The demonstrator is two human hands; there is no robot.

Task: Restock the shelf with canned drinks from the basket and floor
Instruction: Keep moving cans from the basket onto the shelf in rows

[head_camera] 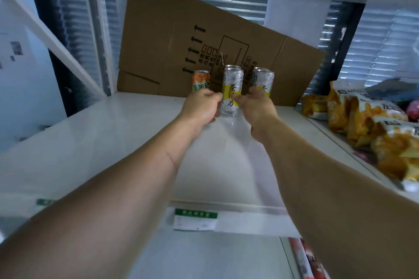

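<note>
A tall silver and yellow can (232,90) stands on the white shelf (108,133), in front of a second one. My left hand (200,107) curls around its left side, thumb high and fingertips near its base. My right hand (255,107) is at its right side with the thumb touching it. That hand's fingers reach in front of another silver and yellow can (264,80) and are hidden. A shorter orange can (201,79) stands just behind my left hand, its lower part covered.
A flattened cardboard box (181,36) leans against the back of the shelf behind the cans. Several yellow snack bags (362,120) fill the adjoining shelf on the right. A green price label (196,213) hangs on the shelf's front edge.
</note>
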